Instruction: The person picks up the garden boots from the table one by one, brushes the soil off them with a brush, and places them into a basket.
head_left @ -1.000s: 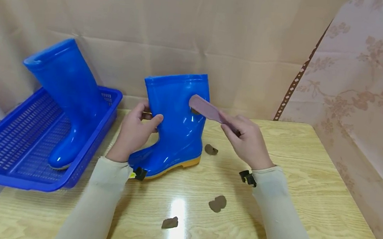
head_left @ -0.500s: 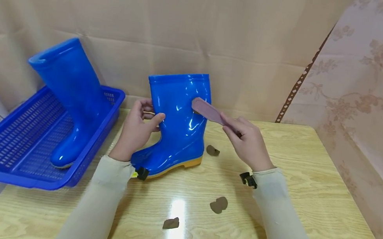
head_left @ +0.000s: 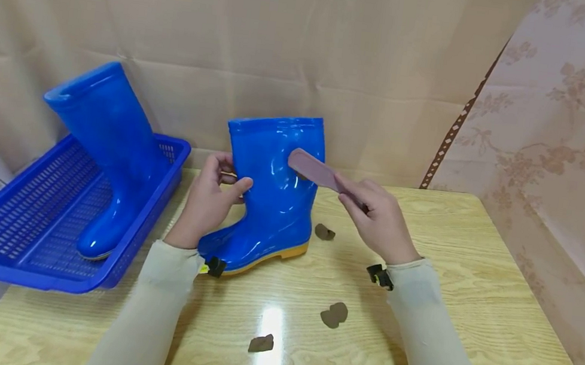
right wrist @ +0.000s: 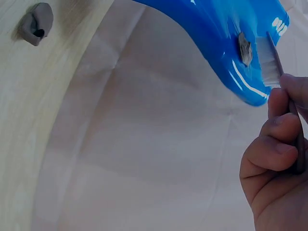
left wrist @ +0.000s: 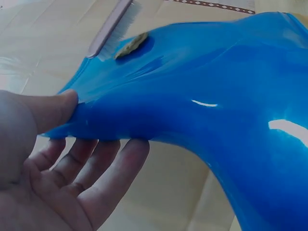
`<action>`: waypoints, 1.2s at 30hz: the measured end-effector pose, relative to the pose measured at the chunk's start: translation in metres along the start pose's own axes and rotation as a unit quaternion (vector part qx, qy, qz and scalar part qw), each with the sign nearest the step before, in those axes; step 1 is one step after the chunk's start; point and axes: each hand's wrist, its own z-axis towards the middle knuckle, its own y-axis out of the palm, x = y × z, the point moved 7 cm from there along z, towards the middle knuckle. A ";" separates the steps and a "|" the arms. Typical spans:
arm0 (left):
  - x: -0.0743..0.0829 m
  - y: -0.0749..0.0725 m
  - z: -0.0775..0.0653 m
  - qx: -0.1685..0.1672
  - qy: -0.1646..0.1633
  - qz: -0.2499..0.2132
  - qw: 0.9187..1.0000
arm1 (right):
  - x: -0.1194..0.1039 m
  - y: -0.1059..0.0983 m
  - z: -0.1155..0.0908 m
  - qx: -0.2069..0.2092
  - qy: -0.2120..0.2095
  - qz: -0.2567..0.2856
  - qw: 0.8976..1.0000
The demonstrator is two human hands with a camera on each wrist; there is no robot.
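A glossy blue rain boot (head_left: 272, 216) with a yellow sole stands on the table, toe to the left. My left hand (head_left: 208, 200) grips the front of its shaft, thumb on the near side and fingers behind. In my right hand (head_left: 379, 221) is the handle of a mauve brush (head_left: 311, 167), its head against the upper shaft. White bristles show in the left wrist view, right beside a brown mud-like lump (left wrist: 132, 46) stuck on the boot. The right wrist view shows the same lump (right wrist: 245, 49) next to the bristles.
On the left, a blue plastic basket (head_left: 45, 282) holds a second blue boot (head_left: 115, 144), leaning. Brown pieces lie on the wood-grain table (head_left: 418, 317): one by the heel (head_left: 325, 232), two nearer pieces (head_left: 334, 315) (head_left: 261, 343). A beige curtain (head_left: 379, 84) hangs behind.
The brush head shifts slightly right along the shaft, then back left and up, uncovering a bit of the brown lump. The left hand keeps its grip on the boot.
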 end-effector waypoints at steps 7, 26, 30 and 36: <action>0.003 0.006 -0.001 -0.026 0.012 0.006 1.000 | -0.005 0.002 0.000 -0.012 -0.003 0.003 1.000; -0.002 0.003 0.001 0.032 0.019 -0.020 0.999 | 0.009 0.000 -0.003 -0.019 0.056 0.002 0.998; -0.002 0.000 0.000 0.054 0.023 -0.026 0.998 | 0.011 -0.001 -0.004 -0.019 0.052 0.002 0.998; -0.003 -0.003 0.000 0.062 0.021 -0.024 0.998 | 0.009 0.000 -0.002 -0.019 0.039 0.019 0.999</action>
